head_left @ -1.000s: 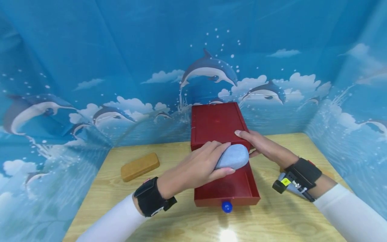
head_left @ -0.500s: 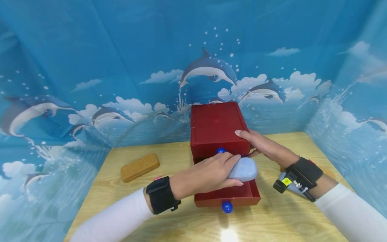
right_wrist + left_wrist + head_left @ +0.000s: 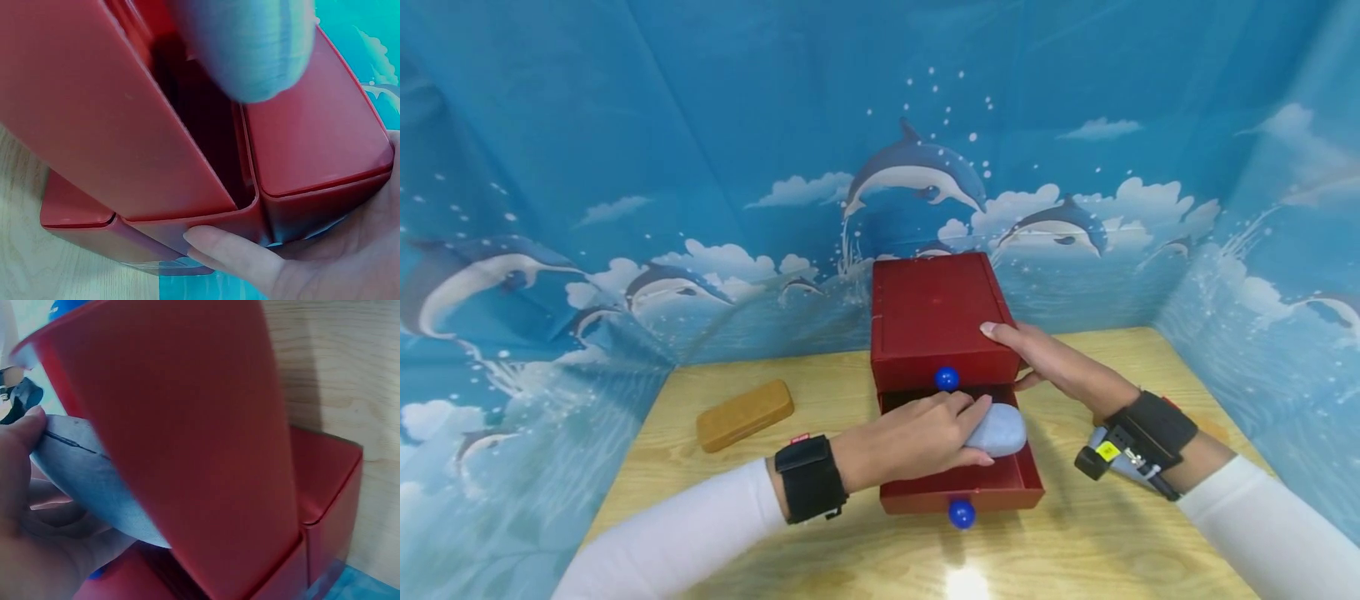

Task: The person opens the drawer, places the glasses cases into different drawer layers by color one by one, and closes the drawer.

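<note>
My left hand (image 3: 917, 433) holds a pale blue, fuzzy glasses case (image 3: 998, 429) over the pulled-out lower drawer (image 3: 962, 502) of a red drawer cabinet (image 3: 936, 308). In the left wrist view, the glasses case (image 3: 94, 469) shows a dark seam, and the drawer wall (image 3: 181, 437) hides its far end. The right wrist view shows the case's rounded end (image 3: 256, 50) over the drawer opening. My right hand (image 3: 1052, 358) grips the cabinet's right front edge, thumb on top and fingers along the side.
A tan oblong case (image 3: 745, 415) lies on the wooden table (image 3: 820, 550) at the left. Under my right wrist a greyish-blue thing (image 3: 1123, 462) shows partly, with something orange (image 3: 1213, 429) behind. Blue knobs stick out from both drawers. A dolphin-print curtain (image 3: 737, 125) surrounds the table.
My left hand has brought the glasses case down and toward me from the cabinet's front to the open drawer, uncovering the upper blue knob. My right hand has stayed in place.
</note>
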`<state>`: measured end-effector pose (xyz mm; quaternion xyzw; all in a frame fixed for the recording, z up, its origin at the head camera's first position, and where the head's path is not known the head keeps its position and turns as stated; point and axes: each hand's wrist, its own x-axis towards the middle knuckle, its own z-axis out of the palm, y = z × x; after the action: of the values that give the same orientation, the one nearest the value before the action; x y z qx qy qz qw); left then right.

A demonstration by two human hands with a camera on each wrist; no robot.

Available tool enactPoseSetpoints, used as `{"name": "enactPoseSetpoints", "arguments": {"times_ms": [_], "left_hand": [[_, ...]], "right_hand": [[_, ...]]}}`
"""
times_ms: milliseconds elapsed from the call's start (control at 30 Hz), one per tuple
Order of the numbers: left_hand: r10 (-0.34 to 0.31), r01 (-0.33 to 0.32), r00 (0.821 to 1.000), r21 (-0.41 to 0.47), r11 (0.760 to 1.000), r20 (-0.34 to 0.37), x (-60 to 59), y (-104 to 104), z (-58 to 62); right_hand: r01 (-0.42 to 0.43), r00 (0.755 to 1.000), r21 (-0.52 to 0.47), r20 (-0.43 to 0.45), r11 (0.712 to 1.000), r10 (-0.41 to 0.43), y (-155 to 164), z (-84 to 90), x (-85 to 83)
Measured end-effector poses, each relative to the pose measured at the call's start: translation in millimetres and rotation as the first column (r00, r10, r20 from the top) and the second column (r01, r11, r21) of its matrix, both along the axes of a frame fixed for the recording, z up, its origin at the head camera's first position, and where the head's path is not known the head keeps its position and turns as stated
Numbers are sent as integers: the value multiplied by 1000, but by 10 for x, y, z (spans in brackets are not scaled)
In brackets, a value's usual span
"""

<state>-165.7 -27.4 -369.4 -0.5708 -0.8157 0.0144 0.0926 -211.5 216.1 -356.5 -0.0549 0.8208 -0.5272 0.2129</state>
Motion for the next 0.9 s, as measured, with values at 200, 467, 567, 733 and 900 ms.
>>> {"name": "enactPoseSetpoints", "arguments": {"times_ms": [200, 467, 567, 733, 900], "left_hand": [[8, -10, 999, -57, 998, -33, -59, 13, -71], [144, -110, 967, -169, 979, 210, -109, 110, -67], [216, -148, 928, -234, 961, 302, -108, 161, -61], [281, -185, 895, -285, 941, 347, -127, 207, -76], [313, -220, 882, -279, 935, 352, -139, 219, -122]], "right_hand": [[0, 1000, 3, -3, 1000, 0, -2, 2, -5], [-1, 1000, 10, 8, 1000, 1, -10, -1, -15], [-1, 1000, 9, 10, 1000, 1, -1, -6, -14], [-1, 1000, 2, 13, 1000, 1, 2, -11, -16], [2, 1000, 5, 13, 1000, -2, 1, -15, -15]]}}
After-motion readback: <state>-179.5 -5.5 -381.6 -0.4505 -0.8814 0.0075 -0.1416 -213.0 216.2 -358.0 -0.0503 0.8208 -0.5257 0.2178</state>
